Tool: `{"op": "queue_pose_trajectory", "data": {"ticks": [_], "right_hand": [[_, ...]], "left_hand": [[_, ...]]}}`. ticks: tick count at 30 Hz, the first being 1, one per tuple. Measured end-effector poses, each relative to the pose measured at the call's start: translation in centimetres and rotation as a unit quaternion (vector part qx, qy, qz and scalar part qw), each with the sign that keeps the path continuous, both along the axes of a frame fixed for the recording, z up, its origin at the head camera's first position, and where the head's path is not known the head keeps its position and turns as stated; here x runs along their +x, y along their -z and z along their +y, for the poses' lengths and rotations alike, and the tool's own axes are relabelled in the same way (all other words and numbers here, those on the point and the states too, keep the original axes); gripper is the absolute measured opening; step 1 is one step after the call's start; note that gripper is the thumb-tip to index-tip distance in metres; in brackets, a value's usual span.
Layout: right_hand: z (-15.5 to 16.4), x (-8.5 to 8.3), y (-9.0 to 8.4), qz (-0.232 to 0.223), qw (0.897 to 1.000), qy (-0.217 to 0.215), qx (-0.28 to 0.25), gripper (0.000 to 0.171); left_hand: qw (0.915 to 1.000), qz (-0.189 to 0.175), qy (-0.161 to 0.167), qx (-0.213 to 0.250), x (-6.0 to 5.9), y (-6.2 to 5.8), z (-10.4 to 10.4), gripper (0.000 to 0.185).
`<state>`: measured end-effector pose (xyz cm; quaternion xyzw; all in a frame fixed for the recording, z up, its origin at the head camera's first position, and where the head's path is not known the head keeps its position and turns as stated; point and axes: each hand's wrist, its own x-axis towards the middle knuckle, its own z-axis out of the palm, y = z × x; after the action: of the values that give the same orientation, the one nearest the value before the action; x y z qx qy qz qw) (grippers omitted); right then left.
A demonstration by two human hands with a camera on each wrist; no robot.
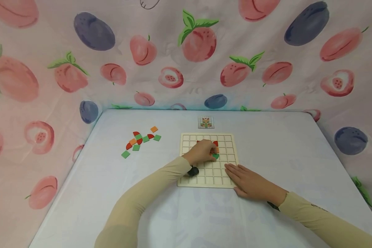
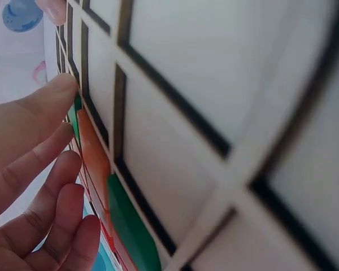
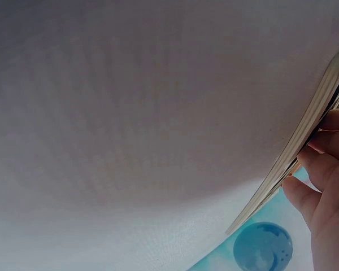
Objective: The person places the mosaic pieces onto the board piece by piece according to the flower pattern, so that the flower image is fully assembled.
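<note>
Sleeved forearms come first, crossing a pale table. At its centre lies the grid board. Right hand, fingers straight, presses the board's 5 o'clock corner; best kept flat so nothing slides. Left hand curls its fingers over the placed tiles, the green tile at their tips, 3 o'clock side. Loose tiles lie at 10 o'clock.
</note>
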<state>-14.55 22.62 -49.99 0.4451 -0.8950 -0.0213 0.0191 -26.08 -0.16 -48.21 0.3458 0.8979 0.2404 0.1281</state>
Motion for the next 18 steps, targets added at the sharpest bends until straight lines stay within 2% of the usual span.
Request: {"op": "queue_pose_trajectory", "data": {"ticks": [8, 14, 18], "right_hand": [[0.0, 0.1, -0.1, -0.010, 1.000, 0.007, -0.001, 0.061], [-0.2, 0.1, -0.3, -0.018, 1.000, 0.009, 0.003, 0.060], [-0.2, 0.1, -0.4, -0.018, 1.000, 0.011, 0.009, 0.060]], "left_hand": [[1.0000, -0.005, 0.005, 0.005, -0.2, 0.0, -0.4, 0.017], [0.9983, -0.047, 0.003, 0.033, -0.2, 0.1, -1.7, 0.025], [0.9983, -0.048, -0.010, 0.031, -0.3, -0.1, -2.5, 0.025]]}}
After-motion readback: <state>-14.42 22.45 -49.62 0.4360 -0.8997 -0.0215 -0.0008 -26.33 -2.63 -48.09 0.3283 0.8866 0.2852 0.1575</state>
